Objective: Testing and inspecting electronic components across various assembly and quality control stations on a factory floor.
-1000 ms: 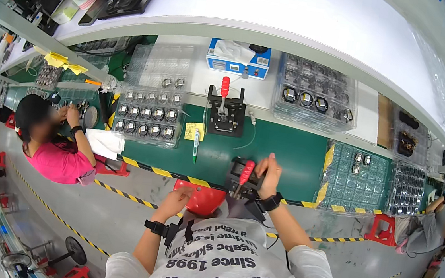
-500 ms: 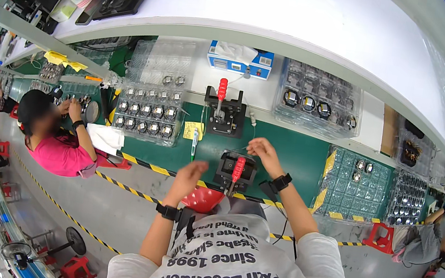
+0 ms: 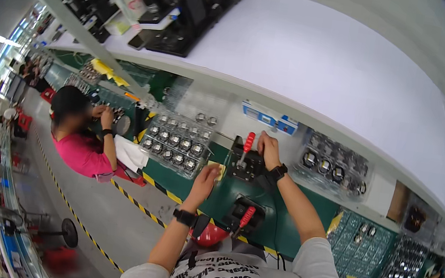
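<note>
My right hand (image 3: 269, 149) is at the back of the green bench mat, just right of the red upright handle (image 3: 249, 143) of a black toggle-clamp fixture (image 3: 247, 167). Its fingers are bent together; what they hold, if anything, is too small to make out. My left hand (image 3: 204, 183) hovers over the mat beside a yellow sticky note (image 3: 220, 172), fingers loosely apart, with nothing visible in them. Nearer my body stands a second black clamp fixture (image 3: 235, 212), its red handle (image 3: 247, 216) tilted; neither hand touches it.
Clear trays of round black parts (image 3: 175, 142) lie to the left. More stacked trays (image 3: 331, 164) stand back right, below a white shelf (image 3: 324, 73). A blue-and-white box (image 3: 269, 117) sits behind the fixture. A co-worker in pink (image 3: 82, 147) works at the left.
My right hand has moved from the near fixture to the far one's handle. My left hand has shifted toward the sticky note. The whole view has turned and tilted.
</note>
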